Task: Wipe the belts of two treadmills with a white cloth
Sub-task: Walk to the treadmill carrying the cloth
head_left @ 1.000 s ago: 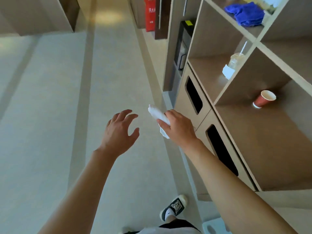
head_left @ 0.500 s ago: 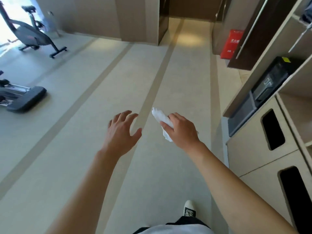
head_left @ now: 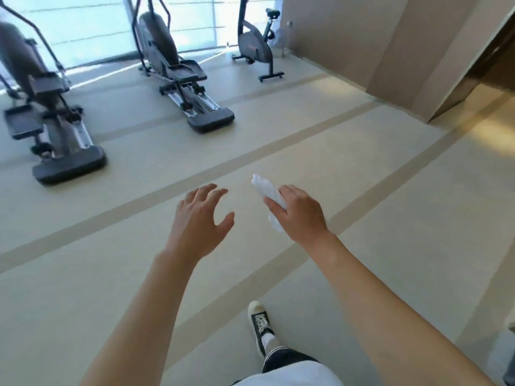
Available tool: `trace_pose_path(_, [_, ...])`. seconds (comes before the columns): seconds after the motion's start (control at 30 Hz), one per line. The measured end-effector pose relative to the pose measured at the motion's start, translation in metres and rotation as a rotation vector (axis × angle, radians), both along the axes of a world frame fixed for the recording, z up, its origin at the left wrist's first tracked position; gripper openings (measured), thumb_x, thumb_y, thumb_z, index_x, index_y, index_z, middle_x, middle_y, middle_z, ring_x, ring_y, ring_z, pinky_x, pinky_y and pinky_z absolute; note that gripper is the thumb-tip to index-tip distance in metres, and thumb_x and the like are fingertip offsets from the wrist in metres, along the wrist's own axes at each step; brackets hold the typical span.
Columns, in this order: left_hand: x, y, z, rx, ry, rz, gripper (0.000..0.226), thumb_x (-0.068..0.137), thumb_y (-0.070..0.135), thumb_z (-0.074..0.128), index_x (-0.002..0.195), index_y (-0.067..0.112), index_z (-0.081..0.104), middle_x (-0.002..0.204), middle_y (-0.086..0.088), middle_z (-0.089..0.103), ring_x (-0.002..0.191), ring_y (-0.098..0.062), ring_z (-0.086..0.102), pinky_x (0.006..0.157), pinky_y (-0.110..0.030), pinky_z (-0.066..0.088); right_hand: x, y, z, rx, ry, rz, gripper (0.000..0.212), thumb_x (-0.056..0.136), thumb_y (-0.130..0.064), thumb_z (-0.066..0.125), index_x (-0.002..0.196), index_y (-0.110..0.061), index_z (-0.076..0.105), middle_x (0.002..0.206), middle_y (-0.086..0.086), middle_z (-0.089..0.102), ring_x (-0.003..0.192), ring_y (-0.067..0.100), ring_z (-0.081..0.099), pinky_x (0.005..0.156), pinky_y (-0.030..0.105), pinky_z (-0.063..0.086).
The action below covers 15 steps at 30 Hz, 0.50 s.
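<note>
The right hand [head_left: 299,211] holds the white cloth [head_left: 267,190] bunched in its grip, one end sticking out past the fingers and the other hanging below the palm, above the floor [head_left: 390,204]. The left hand [head_left: 199,218] hovers beside it, fingers spread and relaxed, grasping nothing.

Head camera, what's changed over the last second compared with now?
The view swung left, away from the shelving unit, which is now out of frame, to two elliptical machines and an exercise bike by the window. Nothing was picked up or let go: the right hand still grips the white cloth, and the left hand stays open, empty.
</note>
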<state>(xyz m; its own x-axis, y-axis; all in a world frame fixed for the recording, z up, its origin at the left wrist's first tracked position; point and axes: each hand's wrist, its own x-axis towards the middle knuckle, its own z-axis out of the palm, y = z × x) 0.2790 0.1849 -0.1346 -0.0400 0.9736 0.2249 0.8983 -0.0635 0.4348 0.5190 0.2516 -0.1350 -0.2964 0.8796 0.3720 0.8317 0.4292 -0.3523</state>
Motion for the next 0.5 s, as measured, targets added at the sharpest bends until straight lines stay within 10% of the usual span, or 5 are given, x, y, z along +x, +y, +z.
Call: trace_pose_path(0.5, [-0.159, 0.079, -0.017, -0.066, -0.028, 0.517, 0.060, 0.092, 0.051, 0.058, 0.144, 0.022, 0.058, 0.150, -0.004, 0.055, 0.138, -0.028, 0.048, 0.111, -0.048, 0.041, -0.222, 0.183, -0.025, -0.145, 0.061, 0.491, 0.037, 0.099, -0.051, 0.052, 0.084, -0.017, 0.053, 0.079, -0.004, 0.056, 0.073, 0.022, 0.052, 0.061, 0.036, 0.044])
